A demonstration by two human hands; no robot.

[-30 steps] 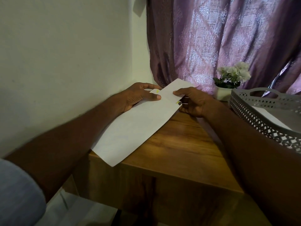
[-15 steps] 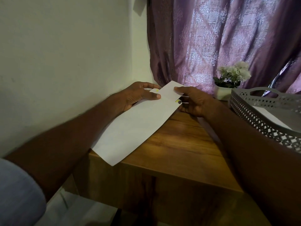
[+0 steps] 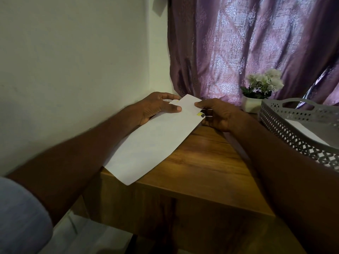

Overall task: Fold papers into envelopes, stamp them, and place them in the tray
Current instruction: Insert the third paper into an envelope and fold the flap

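Fingers of your left hand (image 3: 156, 107) and right hand (image 3: 218, 114) are pinching the paper (image 3: 156, 138) sliding into the envelope.

Dim room, backlit curtain (image 3: 238, 43), wide-angle distortion

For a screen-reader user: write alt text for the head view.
Both hands, left hand and right hand, pinch the far end of a long white envelope lying on a wooden table. A grey perforated tray sits right, a white flower pot behind.
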